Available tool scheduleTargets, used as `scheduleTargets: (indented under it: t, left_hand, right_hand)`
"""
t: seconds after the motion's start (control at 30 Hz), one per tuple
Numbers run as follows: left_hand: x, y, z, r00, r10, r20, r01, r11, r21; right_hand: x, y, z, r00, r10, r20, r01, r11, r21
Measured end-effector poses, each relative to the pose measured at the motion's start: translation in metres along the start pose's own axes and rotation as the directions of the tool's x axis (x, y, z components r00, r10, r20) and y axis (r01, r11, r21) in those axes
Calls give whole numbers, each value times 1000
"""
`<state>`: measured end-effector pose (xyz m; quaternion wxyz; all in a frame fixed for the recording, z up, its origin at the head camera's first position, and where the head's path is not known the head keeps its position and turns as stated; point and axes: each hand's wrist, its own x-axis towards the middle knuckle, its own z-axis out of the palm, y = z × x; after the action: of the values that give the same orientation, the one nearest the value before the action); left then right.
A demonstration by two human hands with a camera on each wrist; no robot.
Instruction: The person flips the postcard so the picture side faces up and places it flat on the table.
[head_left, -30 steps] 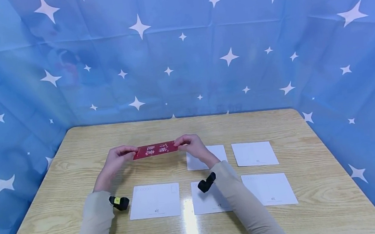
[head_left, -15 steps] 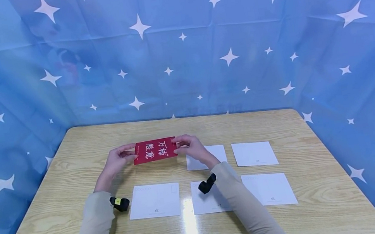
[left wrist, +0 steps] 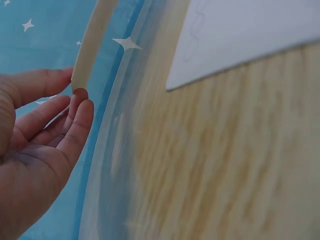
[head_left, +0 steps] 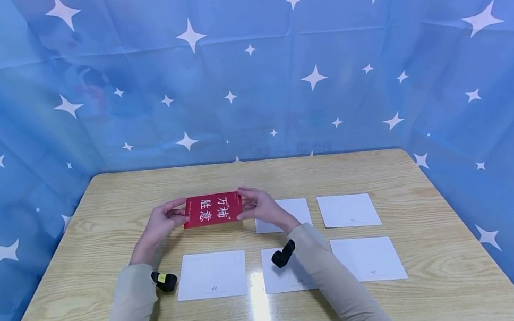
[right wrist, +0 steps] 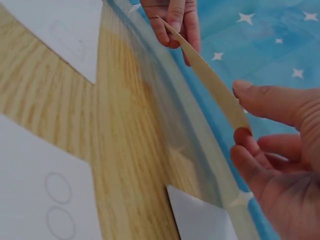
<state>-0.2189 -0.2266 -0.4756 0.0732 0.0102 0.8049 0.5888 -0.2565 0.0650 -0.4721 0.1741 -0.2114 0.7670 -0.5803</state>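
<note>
A red postcard [head_left: 213, 209] with white Chinese characters is held up over the back left of the table, its red face toward the head camera. My left hand [head_left: 161, 223] pinches its left edge between thumb and fingers. On the opposite edge my right hand [head_left: 262, 206] pinches it the same way. Both wrist views show the card nearly edge-on, a pale, slightly bowed strip [right wrist: 215, 85]. In the left wrist view the left hand [left wrist: 47, 125] grips the strip's lower end.
White postcards lie on the wooden table [head_left: 440, 245]: front left [head_left: 211, 275], front middle [head_left: 281, 280], front right [head_left: 369, 259], back middle [head_left: 294, 208] and back right [head_left: 349, 211]. My right arm partly covers the middle ones. A blue star-patterned curtain [head_left: 256, 75] surrounds the table's far side.
The red card has tilted up from a nearly flat angle, so its printed face shows more fully. Both hands keep their hold and have barely moved. The white cards lie unmoved.
</note>
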Motion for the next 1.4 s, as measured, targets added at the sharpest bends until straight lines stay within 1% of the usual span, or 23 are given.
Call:
scheduleTargets:
  t: [0.17, 0.3, 0.4, 0.53, 0.7, 0.8, 0.87, 0.97, 1.1, 1.3, 1.37, 1.4]
  left_hand:
    - [2, -5, 0, 1000, -26, 3, 26, 999, 38]
    - [5, -8, 2, 999, -43, -5, 43, 993, 106]
    - [5, -8, 3, 999, -45, 2, 44, 988, 150]
    - [5, -7, 4, 998, -59, 16, 56, 982, 180]
    - [6, -5, 5, 997, -72, 35, 62, 970, 234]
    - [6, -2, 4, 996, -65, 55, 49, 965, 256]
    - [6, -1, 3, 997, -49, 66, 30, 963, 266]
    - [5, 0, 3, 996, -14, 89, -12, 958, 287]
    - [5, -1, 5, 995, 24, 98, -54, 946, 321]
    - [6, -3, 6, 994, 51, 100, -85, 921, 381]
    - [6, -3, 7, 994, 51, 98, -85, 918, 387]
    - [6, -3, 7, 994, 50, 95, -82, 921, 380]
  right_hand:
    - [0, 5, 4, 999, 24, 32, -23, 999, -46]
    - [-1, 7, 6, 997, 23, 74, -17, 997, -81]
    - [-2, 7, 7, 995, 17, 99, -7, 994, -108]
    - [-2, 6, 7, 994, 31, 108, -14, 988, -151]
    - [-1, 5, 8, 994, 65, 93, -42, 973, -225]
    - [1, 5, 10, 994, 67, 81, -44, 964, -263]
    - [3, 6, 11, 995, 63, 74, -39, 956, -292]
    - [4, 6, 13, 996, 57, 65, -30, 934, -357]
    - [4, 3, 15, 997, 55, 48, -30, 907, -420]
    - [3, 3, 17, 997, 71, 40, -44, 886, -461]
    - [3, 3, 17, 996, 75, 38, -49, 885, -463]
    - [2, 3, 17, 997, 74, 38, -48, 886, -462]
